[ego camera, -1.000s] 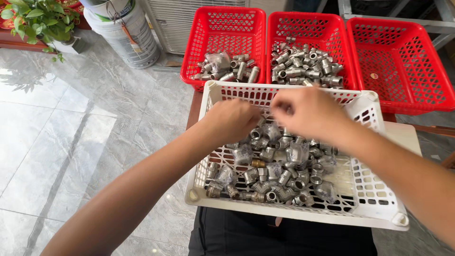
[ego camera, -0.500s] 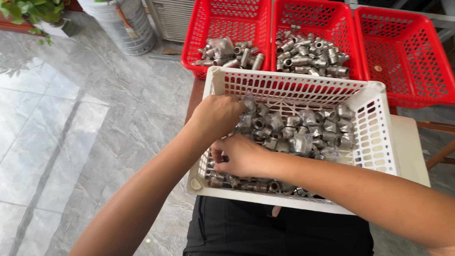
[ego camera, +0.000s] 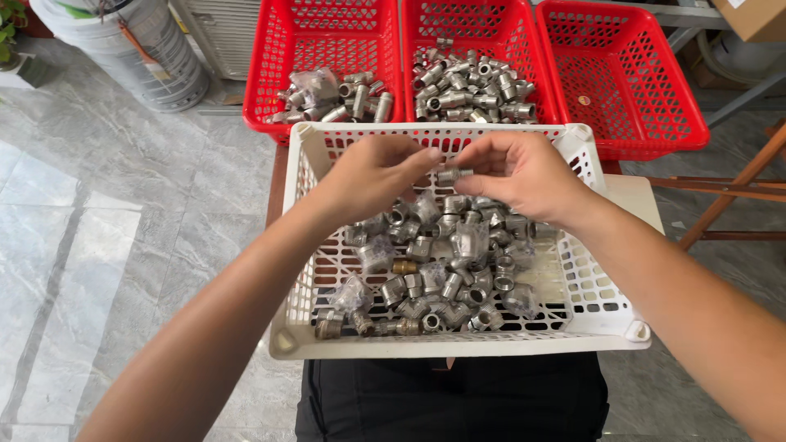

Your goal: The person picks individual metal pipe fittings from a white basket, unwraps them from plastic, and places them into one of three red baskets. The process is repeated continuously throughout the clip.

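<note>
Since half a second ago, both hands have lifted out of the pile and come together above the far half of the white basket (ego camera: 327, 155). The right hand, which was reaching down across the near side, is now raised.

The right hand (ego camera: 524, 176) is mostly closed, its thumb and fingertips pinching a small silver threaded fitting (ego camera: 453, 174) held level in the air. The left hand (ego camera: 372, 176) is loosely curled, its fingertips just beside the fitting's free end; whether they touch it cannot be told.

Below the hands lies a heap of metal fittings (ego camera: 442, 262), a few of them wrapped in clear plastic and a few brass-coloured. The basket rests on a pale table (ego camera: 634, 200) over the person's lap.

To handle the piece well, the pinch should probably stay firm on its body while the other hand meets the open end squarely, keeping it over the basket so that a dropped piece falls back in.

Beyond the white basket's far rim stand three red baskets: the left red basket (ego camera: 278, 57) partly filled, the middle red basket (ego camera: 417, 33) fuller, the right red basket (ego camera: 655, 82) nearly bare. The air above them is open. A wooden frame (ego camera: 737, 184) stands to the right, and tiled floor (ego camera: 106, 229) opens to the left.
</note>
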